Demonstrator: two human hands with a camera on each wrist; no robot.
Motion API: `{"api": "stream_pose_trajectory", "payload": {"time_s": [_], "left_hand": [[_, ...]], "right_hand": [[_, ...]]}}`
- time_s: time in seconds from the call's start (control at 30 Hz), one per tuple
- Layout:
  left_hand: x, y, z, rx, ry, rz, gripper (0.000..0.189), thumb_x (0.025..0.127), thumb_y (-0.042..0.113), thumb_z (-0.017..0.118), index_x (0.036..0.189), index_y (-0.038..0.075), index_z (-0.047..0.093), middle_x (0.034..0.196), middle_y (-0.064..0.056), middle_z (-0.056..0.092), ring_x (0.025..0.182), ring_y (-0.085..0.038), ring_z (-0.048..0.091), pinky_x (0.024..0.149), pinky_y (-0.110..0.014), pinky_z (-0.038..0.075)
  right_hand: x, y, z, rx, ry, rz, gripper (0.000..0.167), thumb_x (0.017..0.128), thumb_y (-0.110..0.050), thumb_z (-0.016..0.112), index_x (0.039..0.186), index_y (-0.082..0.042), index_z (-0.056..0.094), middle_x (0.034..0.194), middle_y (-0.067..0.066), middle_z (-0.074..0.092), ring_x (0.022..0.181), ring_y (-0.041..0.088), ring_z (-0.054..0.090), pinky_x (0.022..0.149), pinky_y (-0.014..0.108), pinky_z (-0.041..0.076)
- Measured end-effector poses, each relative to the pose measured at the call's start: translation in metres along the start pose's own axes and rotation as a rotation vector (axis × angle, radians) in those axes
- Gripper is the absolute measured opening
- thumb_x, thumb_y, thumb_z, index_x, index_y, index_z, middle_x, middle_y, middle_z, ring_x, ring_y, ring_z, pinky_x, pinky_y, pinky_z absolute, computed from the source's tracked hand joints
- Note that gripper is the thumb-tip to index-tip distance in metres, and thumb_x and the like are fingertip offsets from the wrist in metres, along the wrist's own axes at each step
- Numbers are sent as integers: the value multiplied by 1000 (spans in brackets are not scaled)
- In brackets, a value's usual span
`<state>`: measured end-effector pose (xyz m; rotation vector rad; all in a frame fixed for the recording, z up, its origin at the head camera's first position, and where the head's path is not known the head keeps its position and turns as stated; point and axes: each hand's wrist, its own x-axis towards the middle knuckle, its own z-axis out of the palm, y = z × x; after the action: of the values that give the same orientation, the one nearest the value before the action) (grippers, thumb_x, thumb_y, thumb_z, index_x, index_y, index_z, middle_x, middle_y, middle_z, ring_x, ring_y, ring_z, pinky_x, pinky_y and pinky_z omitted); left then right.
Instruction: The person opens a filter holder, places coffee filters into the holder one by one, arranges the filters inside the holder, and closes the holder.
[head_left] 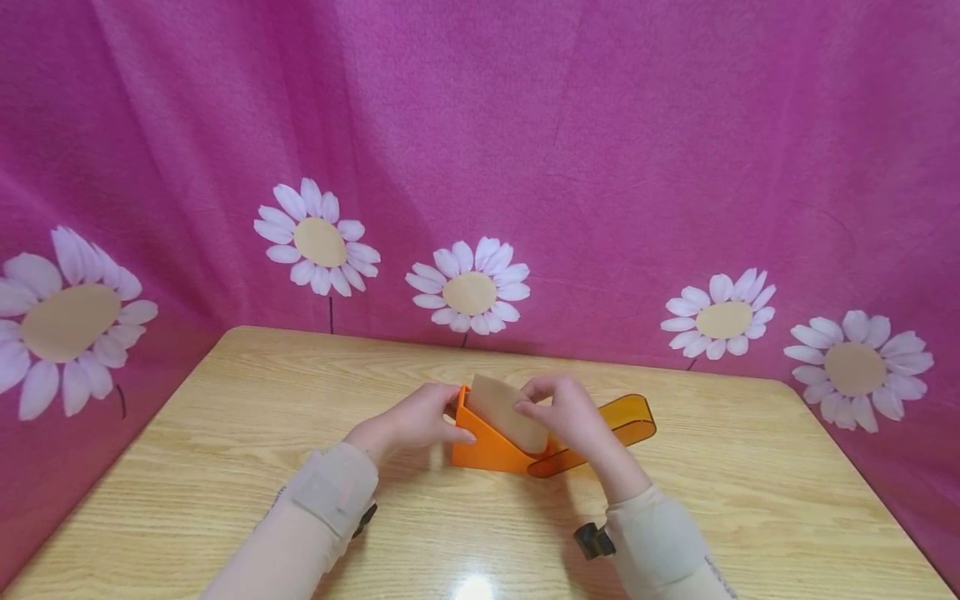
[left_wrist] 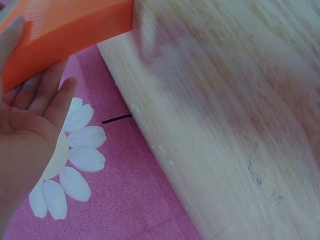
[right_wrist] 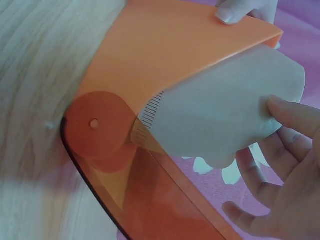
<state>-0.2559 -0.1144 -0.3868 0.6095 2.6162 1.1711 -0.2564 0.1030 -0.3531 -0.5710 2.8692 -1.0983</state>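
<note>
An orange box point(head_left: 487, 450) with a slanted open top stands on the table, and its see-through amber lid point(head_left: 630, 417) is swung open to the right. A pale brown paper coffee filter point(head_left: 506, 408), its edge crimped in the right wrist view, stands partly inside the box and sticks up above the rim. My left hand point(head_left: 420, 417) grips the box's tall left end, thumb on the near side. The right hand point(right_wrist: 285, 170) pinches the filter's upper edge between thumb and fingers. The box's sides hide the filter's lower part.
The light wooden table point(head_left: 750, 500) extends around the box. A pink cloth point(head_left: 600, 167) with large white flowers hangs behind and beside the table. Each forearm wears a beige wrap, with a small black device point(head_left: 594, 542) at the right wrist.
</note>
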Motion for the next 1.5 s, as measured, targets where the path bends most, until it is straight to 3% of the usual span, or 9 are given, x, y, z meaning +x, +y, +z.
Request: {"api": "stream_pose_trajectory", "payload": {"time_s": [0.33, 1.5], "left_hand": [[-1, 1, -1, -34, -8, -30, 31, 77, 17, 76, 105, 10, 63, 97, 2, 67, 91, -13, 60, 91, -32, 49], [-2, 4, -1, -55, -15, -35, 34, 78, 17, 75, 109, 10, 62, 99, 2, 66, 92, -13, 59, 93, -34, 48]], "right_hand": [[1, 0, 9, -39, 5, 22, 4, 82, -13, 70, 81, -9, 71, 84, 3, 70, 88, 20, 61, 86, 42, 47], [-3, 2, 20, -85, -11, 43, 6, 81, -15, 71, 77, -10, 70, 81, 0, 71, 86, 18, 62, 81, 38, 48]]}}
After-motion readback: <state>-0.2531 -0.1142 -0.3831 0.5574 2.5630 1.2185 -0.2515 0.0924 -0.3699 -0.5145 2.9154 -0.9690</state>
